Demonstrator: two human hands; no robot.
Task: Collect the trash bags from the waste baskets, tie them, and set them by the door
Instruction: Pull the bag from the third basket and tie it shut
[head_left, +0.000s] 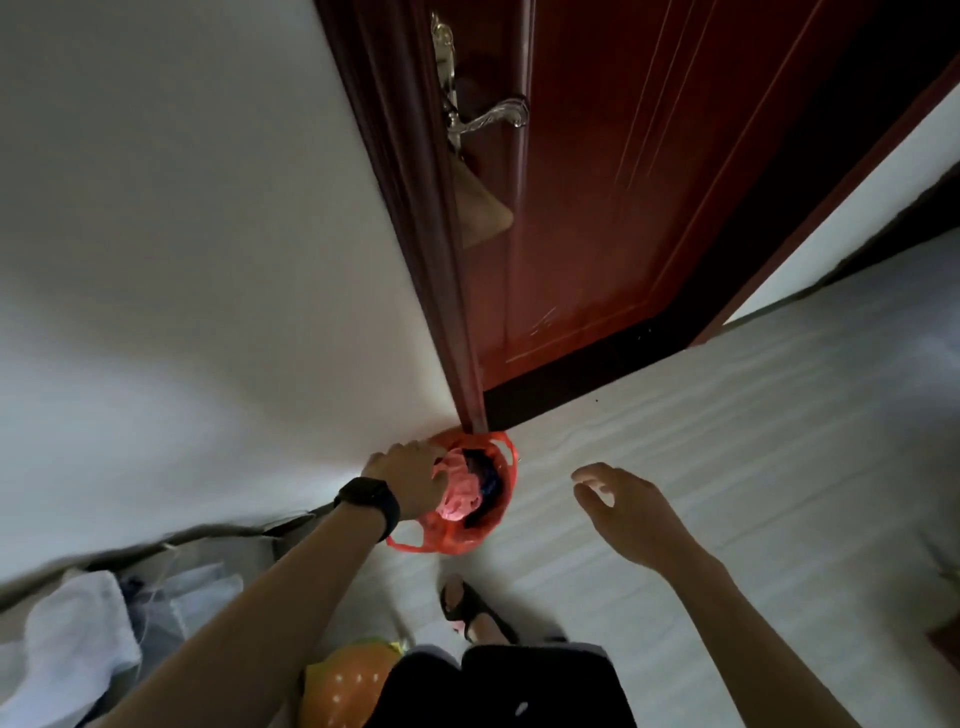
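At the foot of the dark red door frame (415, 234), where the white wall (182, 234) meets the pale floor (727, 441), a red plastic trash bag (483, 519) sits on the floor, touching the frame's base. Its mouth is open and untied, with one handle loop (405, 543) lying loose toward the person. Inside are a crumpled pink wad (460, 491) and, just beside it, something dark blue or black (483, 475) that is too dim to name.

The left hand (408, 480), with a black wristband (369, 499), grips the bag's left rim; its fingertips are hidden in the plastic. The right hand (623, 501) hovers over the floor right of the bag, apart from it, fingers spread and loosely bent, holding nothing.

The closed door (597, 208) carries a silver lever handle (493, 117). A foot in a black sandal (472, 605) stands near the bag.
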